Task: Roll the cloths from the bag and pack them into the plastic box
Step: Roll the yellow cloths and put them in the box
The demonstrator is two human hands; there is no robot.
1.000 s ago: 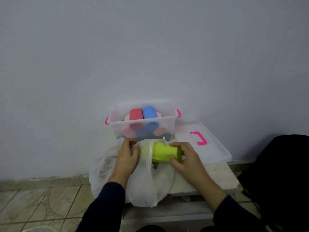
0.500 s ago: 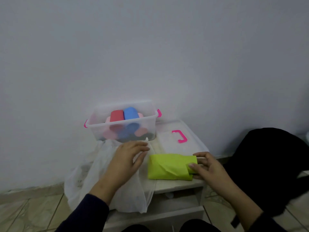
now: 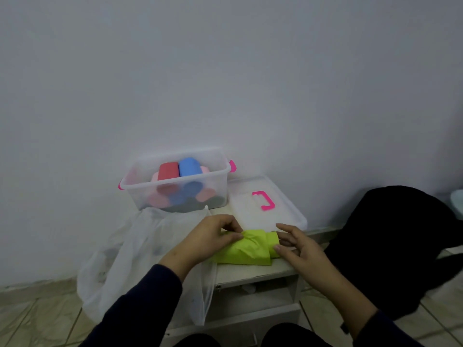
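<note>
A white wall (image 3: 225,71) fills the far part of the view, with a tiled floor (image 3: 37,316) at its foot. A black bag or garment (image 3: 390,246) sits at the right. A small white table (image 3: 253,271) stands against the wall. Over its left edge hangs a translucent white bag (image 3: 140,251), draped toward the floor. At the far side of the table stands the clear plastic box (image 3: 175,181) with pink latches, holding rolled cloths: a red roll (image 3: 168,171) and a blue roll (image 3: 189,167) on top, pink ones below. Just right of the box lies its clear lid (image 3: 265,209) with a pink handle. On the near edge of the table lies a lime-green cloth (image 3: 248,250), partly folded. The left hand (image 3: 213,239) pinches the cloth's left end with curled fingers. The right hand (image 3: 298,242) has its fingers extended, fingertips and thumb touching the cloth's right end.
</note>
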